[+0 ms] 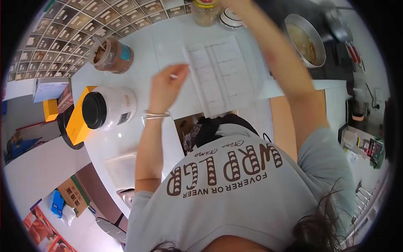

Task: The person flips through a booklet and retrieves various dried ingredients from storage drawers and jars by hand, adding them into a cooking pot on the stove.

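My left hand (166, 86), with a bangle at the wrist, is raised over the white counter at the left edge of a printed sheet of paper (222, 75). Its fingers are curled together, and a small white bit shows at them that I cannot make out. My right arm stretches forward over the counter. At the top edge of the view, my right hand (237, 4) is partly cut off, with its fingers hidden. It is close to a glass jar (205, 14) with a red and yellow lid and a small white enamel-like pot (231, 19) with dark rims.
A jar of brown paste (121, 59) with a spoon handle and a white tub with a black lid (109, 108) stand at left. A pan (306, 44) holding liquid sits by the black stove (336, 59) at right. A metal tray (121, 168) lies near my left arm.
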`<action>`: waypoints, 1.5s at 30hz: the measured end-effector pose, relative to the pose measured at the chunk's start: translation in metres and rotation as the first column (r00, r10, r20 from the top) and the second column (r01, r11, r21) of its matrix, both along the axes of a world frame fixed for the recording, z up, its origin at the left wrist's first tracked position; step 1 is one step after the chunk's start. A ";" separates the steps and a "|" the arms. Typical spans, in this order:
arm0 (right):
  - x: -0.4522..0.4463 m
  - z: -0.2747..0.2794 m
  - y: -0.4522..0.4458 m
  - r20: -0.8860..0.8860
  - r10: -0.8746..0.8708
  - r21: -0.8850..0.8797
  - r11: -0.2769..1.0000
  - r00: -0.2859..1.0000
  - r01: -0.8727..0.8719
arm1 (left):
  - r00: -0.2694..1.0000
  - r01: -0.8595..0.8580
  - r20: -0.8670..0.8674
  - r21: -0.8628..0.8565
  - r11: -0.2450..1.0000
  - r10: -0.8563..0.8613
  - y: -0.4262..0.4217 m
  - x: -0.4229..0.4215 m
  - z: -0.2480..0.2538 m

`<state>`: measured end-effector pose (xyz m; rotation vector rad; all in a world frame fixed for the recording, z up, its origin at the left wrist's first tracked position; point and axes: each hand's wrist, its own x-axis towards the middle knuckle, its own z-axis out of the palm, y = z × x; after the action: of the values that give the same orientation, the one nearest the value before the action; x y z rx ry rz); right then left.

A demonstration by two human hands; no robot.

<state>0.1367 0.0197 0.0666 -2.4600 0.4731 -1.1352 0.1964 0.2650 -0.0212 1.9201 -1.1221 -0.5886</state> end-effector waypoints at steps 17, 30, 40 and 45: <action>-0.217 -0.266 0.170 -0.599 -0.465 -0.140 0.863 0.652 0.486 | 0.789 0.058 0.607 0.088 0.994 -0.100 0.041 -0.094 -0.172; -0.210 -0.281 0.181 -0.477 -0.468 -0.120 0.873 0.744 0.472 | 0.758 0.026 0.645 0.111 0.993 -0.092 0.042 -0.100 -0.169; -0.199 -0.271 0.185 -0.434 -0.483 -0.088 0.863 0.761 0.497 | 0.767 0.282 0.592 0.036 0.959 -0.247 0.029 -0.118 -0.169; -0.172 -0.236 0.208 -0.288 -0.210 -0.055 0.978 0.934 0.203 | 0.785 -0.240 -0.574 0.067 0.968 0.234 0.003 -0.091 -0.105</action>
<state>-0.0358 0.2282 -0.1690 -2.6614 0.8272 -0.8534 0.1051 0.2681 -0.1263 1.6611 -0.4781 -0.9410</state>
